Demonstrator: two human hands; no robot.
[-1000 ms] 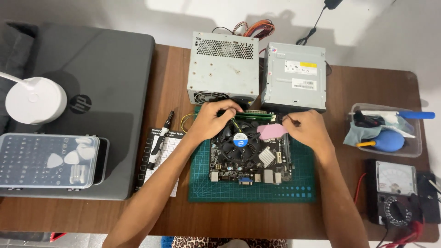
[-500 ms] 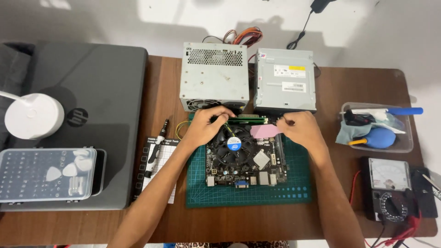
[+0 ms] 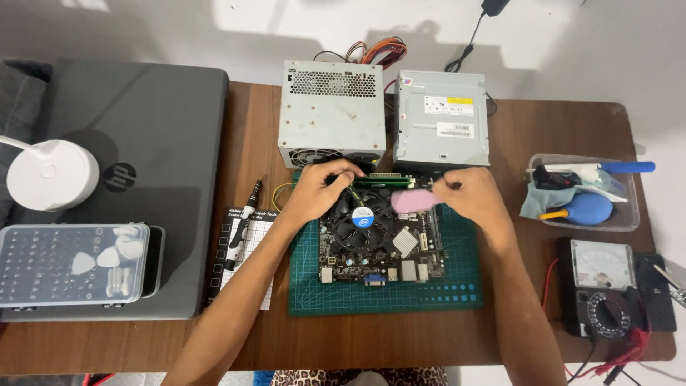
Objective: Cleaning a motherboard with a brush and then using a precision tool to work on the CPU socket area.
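Note:
A small motherboard with a black fan lies on a green cutting mat in the middle of the brown table. A green memory stick stands along the board's far edge. My left hand pinches the left end of that stick. My right hand holds a pink eraser pressed near the stick's right part.
A grey power supply and an optical drive stand behind the board. Left: a closed dark laptop, a white lamp base, a clear bit case, a screwdriver. Right: a tray of cleaning tools, an analogue multimeter.
The pink eraser has shifted slightly along the memory stick. The camera view has drifted a little; both hands stay at the board's far edge.

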